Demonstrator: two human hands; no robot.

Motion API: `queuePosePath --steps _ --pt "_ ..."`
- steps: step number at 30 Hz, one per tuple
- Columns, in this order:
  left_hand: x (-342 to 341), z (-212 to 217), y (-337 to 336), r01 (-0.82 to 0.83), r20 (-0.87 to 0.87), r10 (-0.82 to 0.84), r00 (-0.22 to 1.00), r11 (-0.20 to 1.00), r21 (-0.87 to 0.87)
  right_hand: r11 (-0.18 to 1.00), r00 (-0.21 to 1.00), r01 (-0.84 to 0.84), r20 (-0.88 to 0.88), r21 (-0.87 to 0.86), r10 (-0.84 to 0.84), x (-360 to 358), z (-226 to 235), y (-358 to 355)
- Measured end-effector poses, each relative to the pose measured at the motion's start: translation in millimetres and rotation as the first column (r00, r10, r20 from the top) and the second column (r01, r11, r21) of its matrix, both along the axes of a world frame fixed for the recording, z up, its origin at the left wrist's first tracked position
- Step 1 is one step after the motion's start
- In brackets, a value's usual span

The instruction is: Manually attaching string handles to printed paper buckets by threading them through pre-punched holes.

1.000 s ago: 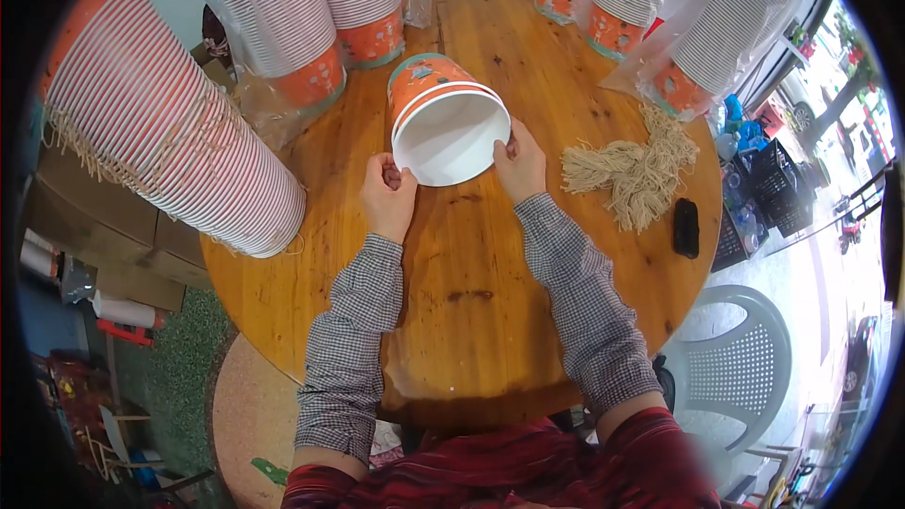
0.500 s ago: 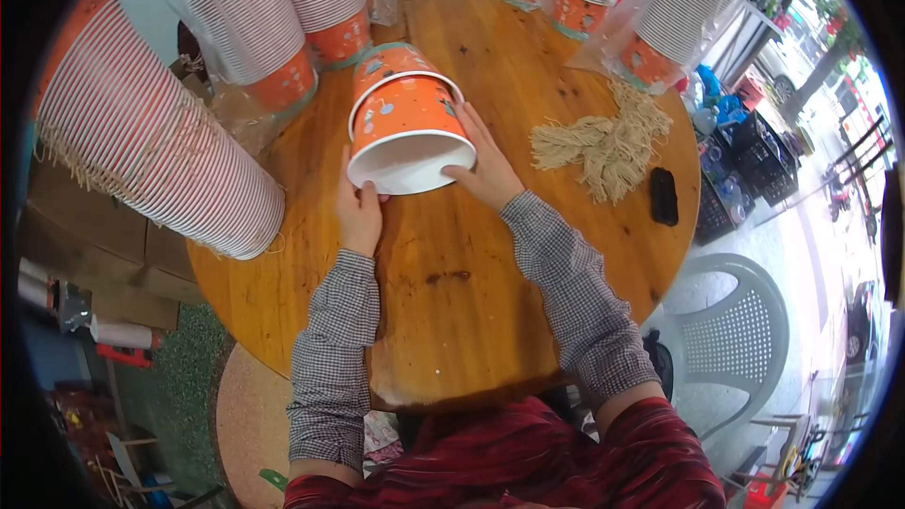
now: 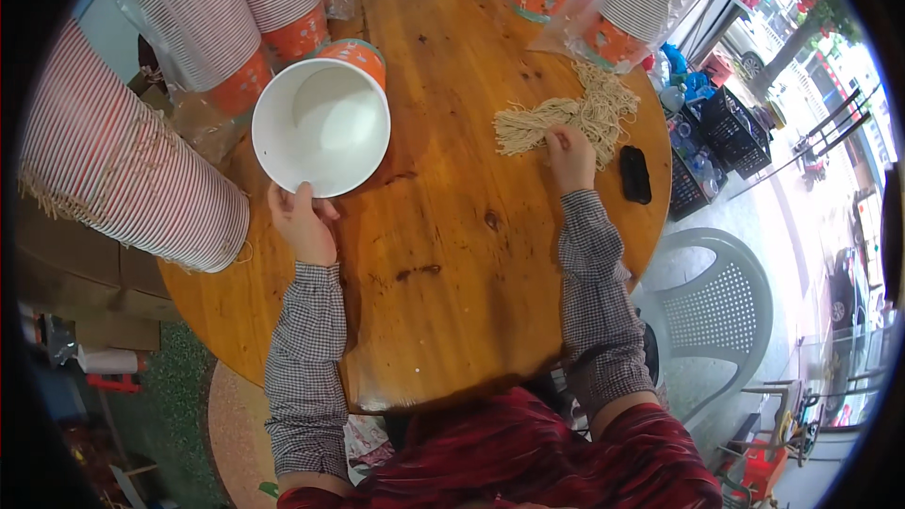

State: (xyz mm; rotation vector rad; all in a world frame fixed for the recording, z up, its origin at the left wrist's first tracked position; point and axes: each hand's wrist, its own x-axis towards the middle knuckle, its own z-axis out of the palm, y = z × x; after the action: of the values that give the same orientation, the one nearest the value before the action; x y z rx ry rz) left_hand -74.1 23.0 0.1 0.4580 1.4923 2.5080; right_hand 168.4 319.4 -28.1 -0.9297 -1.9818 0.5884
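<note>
We see the left hand (image 3: 304, 223) gripping the near rim of a large white paper bucket (image 3: 321, 127), fingers pinched on its edge, so that the bucket's open mouth tilts up toward us and its orange outer wall shows only at the far side. The right hand (image 3: 570, 156) is well apart from it, across the round wooden surface (image 3: 452, 254), with its fingers closed on the near edge of a bundle of pale straw-coloured strings (image 3: 566, 115) lying flat on the wood. Just right of that hand lies a small black oblong object (image 3: 635, 174), which we cannot identify more closely. Behind the bucket, long stacks of nested striped paper cups in clear plastic sleeves (image 3: 222, 24) lean in from the far left, and a further big stack (image 3: 113, 170) lies on its side at the left edge, close to the left hand. More sleeved stacks (image 3: 622, 0) crowd the far right of the surface, just beyond the strings. To the right, off the surface, stands a pale plastic chair (image 3: 726, 311), and beyond it black crates (image 3: 721, 127) sit on a tiled floor.
</note>
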Motion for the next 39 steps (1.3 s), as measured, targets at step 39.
queuePosePath --steps 39 --pt "54 -6 2 0.322 0.141 -0.291 0.946 0.886 -0.334 0.994 0.974 -0.100 0.207 0.034 0.091 -15 9 -23"
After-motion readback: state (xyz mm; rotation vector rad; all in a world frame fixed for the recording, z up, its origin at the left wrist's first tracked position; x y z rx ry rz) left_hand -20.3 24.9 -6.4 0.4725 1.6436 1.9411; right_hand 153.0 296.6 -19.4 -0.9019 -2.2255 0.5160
